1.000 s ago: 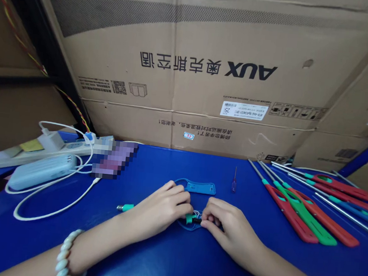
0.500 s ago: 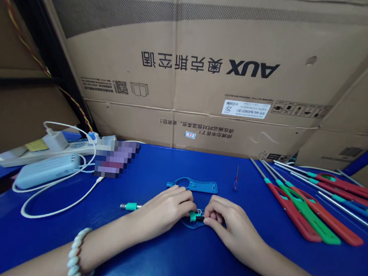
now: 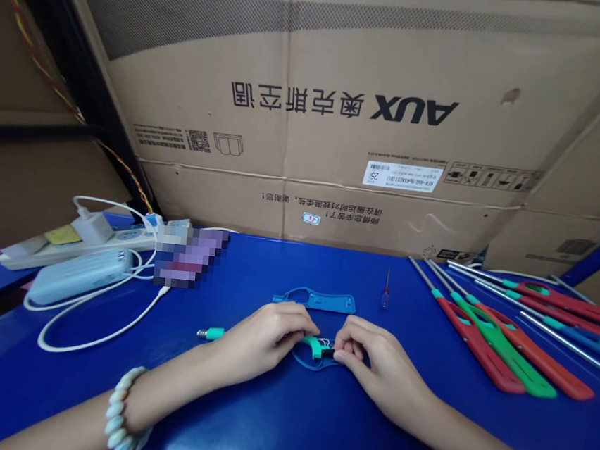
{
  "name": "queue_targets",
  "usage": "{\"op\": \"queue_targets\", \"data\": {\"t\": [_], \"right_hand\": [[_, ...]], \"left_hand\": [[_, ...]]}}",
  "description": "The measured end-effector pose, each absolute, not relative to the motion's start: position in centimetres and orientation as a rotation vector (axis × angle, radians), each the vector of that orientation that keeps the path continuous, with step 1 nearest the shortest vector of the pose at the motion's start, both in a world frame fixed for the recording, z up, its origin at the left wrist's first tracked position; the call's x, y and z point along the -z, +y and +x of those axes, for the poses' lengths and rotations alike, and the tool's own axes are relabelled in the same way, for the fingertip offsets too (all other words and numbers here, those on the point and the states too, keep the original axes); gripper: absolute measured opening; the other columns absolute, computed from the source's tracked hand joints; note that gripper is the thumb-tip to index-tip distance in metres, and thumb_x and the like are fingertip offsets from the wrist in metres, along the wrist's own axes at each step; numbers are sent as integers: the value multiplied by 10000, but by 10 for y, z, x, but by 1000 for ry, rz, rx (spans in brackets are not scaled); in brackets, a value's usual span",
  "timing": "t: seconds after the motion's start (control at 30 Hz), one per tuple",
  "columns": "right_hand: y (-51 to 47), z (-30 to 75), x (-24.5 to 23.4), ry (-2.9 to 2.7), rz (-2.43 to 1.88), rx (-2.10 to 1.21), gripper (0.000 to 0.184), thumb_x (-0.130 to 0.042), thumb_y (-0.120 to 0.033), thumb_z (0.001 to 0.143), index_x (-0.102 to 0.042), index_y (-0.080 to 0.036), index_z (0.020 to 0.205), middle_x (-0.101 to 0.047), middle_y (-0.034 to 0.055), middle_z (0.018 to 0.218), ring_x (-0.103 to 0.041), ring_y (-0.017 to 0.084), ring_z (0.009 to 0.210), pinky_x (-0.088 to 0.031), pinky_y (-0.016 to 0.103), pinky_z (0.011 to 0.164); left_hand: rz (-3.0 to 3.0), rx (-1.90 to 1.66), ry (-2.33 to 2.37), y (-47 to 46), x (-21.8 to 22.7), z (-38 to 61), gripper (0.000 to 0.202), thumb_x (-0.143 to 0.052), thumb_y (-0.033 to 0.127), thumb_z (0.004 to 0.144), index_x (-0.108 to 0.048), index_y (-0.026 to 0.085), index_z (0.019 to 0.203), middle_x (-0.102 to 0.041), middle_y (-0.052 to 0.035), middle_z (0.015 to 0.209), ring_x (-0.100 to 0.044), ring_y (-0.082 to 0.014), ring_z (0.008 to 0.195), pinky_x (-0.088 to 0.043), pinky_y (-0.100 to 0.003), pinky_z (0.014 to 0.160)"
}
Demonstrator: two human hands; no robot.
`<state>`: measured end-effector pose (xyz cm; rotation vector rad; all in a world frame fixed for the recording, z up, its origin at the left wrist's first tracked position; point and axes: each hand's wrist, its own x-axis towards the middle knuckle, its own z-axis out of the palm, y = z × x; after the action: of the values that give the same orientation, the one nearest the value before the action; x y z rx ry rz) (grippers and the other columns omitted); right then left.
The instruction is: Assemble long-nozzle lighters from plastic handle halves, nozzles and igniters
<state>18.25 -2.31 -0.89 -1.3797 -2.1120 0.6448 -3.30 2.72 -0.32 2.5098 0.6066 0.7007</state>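
Fingers of my left hand (image 3: 271, 335) are pinched on the green trigger (image 3: 314, 346) of a long-reach lighter. A small black part (image 3: 329, 353) adjoins the trigger, and my right hand (image 3: 379, 360) grips its right end between thumb and finger. Thin white wires loop above these parts. Below both hands lies an open blue handle half (image 3: 306, 363), mostly covered by them. The lighter's green collar and metal tip (image 3: 212, 333) stick out left of my left hand. Beyond my hands rests the other blue handle half (image 3: 332, 302), its inner side up.
A small screwdriver (image 3: 385, 298) lies behind my right hand. Several long lighters with red, green, orange and blue handles (image 3: 494, 350) spread at the right. A power bank (image 3: 80, 276), white cables, a power strip (image 3: 134, 239) and a pixelated phone (image 3: 199, 254) occupy the left. Cardboard (image 3: 316, 57) stands behind.
The green trigger has shifted slightly up and shows more between my hands. My left fingers have moved a little upward. The right hand keeps its pinch on the black part.
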Motion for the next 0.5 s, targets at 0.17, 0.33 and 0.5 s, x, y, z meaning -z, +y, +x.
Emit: {"op": "queue_targets", "data": {"t": [0.17,0.33,0.5], "right_hand": [[-22,182,7,-2114,-1388,-640,154,-553,-70,837,-545,-194,746,-522,-29,721,-492,125,645,-351,234,602],[-22,182,4,-2120,-1413,-645,155,-548,-71,838,-548,-192,741,-517,-32,700,-487,124,626,-352,234,594],[-23,182,4,-2117,-1401,-654,165,-556,-47,814,-567,-192,737,-537,-28,705,-508,123,631,-378,230,599]], "left_hand": [[2456,-721,654,26,2,-31,214,-490,69,906,-672,148,984,-682,-53,915,-627,-155,828,-490,-257,768],[2453,-754,679,23,3,-28,207,-490,67,900,-671,150,954,-683,-52,885,-631,-152,802,-495,-254,744],[2536,-751,632,22,5,-29,214,-464,57,906,-651,151,950,-656,-48,878,-608,-151,807,-489,-263,748]]}}
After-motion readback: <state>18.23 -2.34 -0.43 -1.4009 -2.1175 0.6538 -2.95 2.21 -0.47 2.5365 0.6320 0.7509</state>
